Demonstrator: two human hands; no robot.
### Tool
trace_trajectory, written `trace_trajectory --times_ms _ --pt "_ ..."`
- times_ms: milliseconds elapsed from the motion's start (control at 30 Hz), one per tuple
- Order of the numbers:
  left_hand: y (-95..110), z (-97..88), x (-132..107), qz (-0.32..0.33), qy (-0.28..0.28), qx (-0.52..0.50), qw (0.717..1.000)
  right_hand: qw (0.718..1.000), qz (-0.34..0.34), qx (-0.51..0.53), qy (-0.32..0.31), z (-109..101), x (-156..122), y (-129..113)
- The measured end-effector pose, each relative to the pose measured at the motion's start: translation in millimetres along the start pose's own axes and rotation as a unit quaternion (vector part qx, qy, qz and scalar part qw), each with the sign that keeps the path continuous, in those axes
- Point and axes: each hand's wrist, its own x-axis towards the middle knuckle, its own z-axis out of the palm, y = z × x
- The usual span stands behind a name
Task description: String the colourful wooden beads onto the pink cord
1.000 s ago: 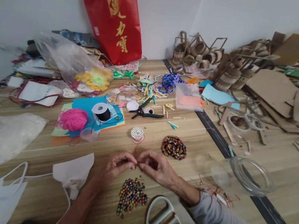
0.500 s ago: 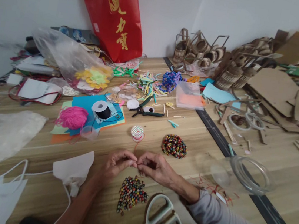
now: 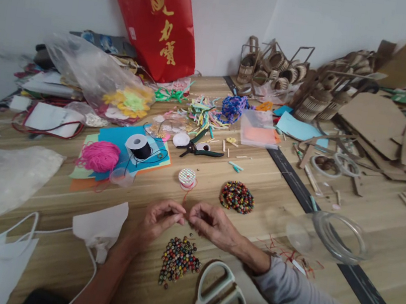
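Note:
My left hand [image 3: 163, 218] is closed in a pinch just beyond a loose pile of multicoloured beads [image 3: 179, 263]. From a small spool [image 3: 187, 178] a red string [image 3: 185, 197] runs down to its fingertips. Facing it, my right hand [image 3: 213, 224] also pinches, fingertips a small gap away. Whatever those fingers hold is too small to make out. A single bead [image 3: 191, 235] lies below the hands, apart from the pile. Beyond the right hand rests a coil of strung beads [image 3: 237, 197].
Large white-handled scissors [image 3: 221, 299] lie by my right forearm. Farther back are pruning pliers [image 3: 201, 150], a black cord spool [image 3: 138, 147] and pink yarn [image 3: 100, 156]. Clear tubing [image 3: 340, 238] lies right, a white mask [image 3: 101, 223] left. Small woven baskets [image 3: 276, 69] stand against the wall.
My fingertips have drawn slightly apart, leaving a small gap between the hands. The bead pile and the scissors stay where they were on the table.

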Motion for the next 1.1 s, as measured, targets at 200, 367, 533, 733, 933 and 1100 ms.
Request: trace_trajectory --times_ms 200,367,533,733,933,1100 --pt "-2 4.1 -1 0.021 -0.010 0.132 0.991 0.998 0.023 0.056 0.025 -1 1 -2" --pt "0 7.6 -2 0.104 -0.062 0.205 0.971 0.996 0.017 0.080 0.037 -3 2 -2" --pt "-1 8.6 -1 0.133 -0.110 0.230 0.958 0.996 0.019 0.076 0.040 -4 1 0" --pt "0 18.1 -4 0.139 -0.110 0.269 0.947 0.997 0.008 0.066 0.040 -4 1 2" --pt "4 24.7 -7 0.146 -0.140 0.311 0.929 0.997 0.002 0.074 0.026 -4 1 -2" --pt "5 27.1 -6 0.155 -0.139 0.336 0.919 0.997 0.014 0.064 0.034 -4 1 -4"
